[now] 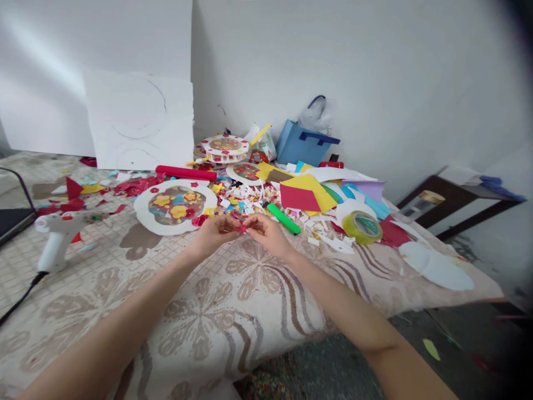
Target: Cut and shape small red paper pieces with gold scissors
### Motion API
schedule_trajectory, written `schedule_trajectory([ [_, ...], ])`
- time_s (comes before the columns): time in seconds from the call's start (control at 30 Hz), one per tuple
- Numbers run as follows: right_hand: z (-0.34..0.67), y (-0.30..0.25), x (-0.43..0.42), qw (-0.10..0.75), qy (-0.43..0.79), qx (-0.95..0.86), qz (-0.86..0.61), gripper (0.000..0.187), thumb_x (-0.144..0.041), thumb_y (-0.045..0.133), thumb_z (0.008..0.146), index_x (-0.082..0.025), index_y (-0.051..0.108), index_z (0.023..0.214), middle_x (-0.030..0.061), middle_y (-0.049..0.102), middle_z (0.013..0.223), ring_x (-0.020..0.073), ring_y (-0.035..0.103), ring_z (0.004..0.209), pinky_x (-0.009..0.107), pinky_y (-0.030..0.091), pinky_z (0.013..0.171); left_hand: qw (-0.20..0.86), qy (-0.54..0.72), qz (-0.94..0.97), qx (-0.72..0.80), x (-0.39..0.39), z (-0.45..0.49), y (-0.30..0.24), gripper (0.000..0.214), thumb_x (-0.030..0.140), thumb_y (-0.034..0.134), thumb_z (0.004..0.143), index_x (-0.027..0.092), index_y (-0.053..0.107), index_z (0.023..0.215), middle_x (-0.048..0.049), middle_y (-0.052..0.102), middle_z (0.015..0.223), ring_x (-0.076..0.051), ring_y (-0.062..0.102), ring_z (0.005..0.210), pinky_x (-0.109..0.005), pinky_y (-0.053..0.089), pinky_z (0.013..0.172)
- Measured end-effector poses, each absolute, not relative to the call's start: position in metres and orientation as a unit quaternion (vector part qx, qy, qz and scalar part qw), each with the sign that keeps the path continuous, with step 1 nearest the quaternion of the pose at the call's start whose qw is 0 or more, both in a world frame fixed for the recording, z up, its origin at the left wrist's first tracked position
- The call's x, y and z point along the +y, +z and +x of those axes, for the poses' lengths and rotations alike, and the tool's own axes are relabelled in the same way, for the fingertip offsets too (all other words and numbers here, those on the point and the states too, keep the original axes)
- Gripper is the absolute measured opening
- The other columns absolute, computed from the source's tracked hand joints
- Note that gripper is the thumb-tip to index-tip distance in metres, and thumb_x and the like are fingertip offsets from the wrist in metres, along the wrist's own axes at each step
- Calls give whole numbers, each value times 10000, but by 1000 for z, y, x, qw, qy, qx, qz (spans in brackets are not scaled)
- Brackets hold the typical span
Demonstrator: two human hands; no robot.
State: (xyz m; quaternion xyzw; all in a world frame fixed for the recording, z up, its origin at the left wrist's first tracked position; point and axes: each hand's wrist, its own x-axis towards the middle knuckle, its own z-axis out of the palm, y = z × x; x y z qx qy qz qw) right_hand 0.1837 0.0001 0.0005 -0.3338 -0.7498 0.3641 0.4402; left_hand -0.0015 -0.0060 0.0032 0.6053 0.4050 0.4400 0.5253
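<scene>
My left hand (213,233) and my right hand (268,232) meet over the middle of the table, both with fingers pinched together. Between their fingertips is a small red paper piece (243,228), too small to make out its exact shape. Just left of my left hand lies a white scalloped frame (144,218) with yellow and red paper flowers on a clear centre. A green roll (283,218) lies beyond my right hand. Scattered paper scraps (250,195) in white, yellow and red spread behind both hands.
A white glue gun (58,239) with a black cord stands at the left. Yellow tape (361,226), coloured paper sheets (308,194) and white paper ovals (437,265) lie at the right. A round decorated piece (225,149) and a blue bag (306,143) stand at the back.
</scene>
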Motion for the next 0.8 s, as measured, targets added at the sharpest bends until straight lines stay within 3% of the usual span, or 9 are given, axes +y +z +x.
schedule_trajectory([
  [0.2,181,-1,-1,462,381,-720,-350,77,-233,600,785,-178,586,836,21,607,815,130,583,738,264,471,699,490,471,626,383,-6,1,-1,198,284,724,682,149,632,794,-21,651,750,-123,592,689,-253,460,653],
  [0.5,177,-5,0,469,473,-660,-347,225,-395,618,793,-184,545,770,-14,566,697,107,558,635,240,466,617,446,487,636,400,-7,4,-2,199,335,685,723,147,627,752,-16,622,714,-113,562,650,-249,464,632],
  [0.8,174,-3,-5,476,459,-659,-358,267,-440,604,794,-184,533,771,-10,554,698,109,545,627,246,463,608,452,485,628,407,-8,4,0,193,329,693,710,146,642,742,-20,637,705,-117,565,642,-241,452,609],
])
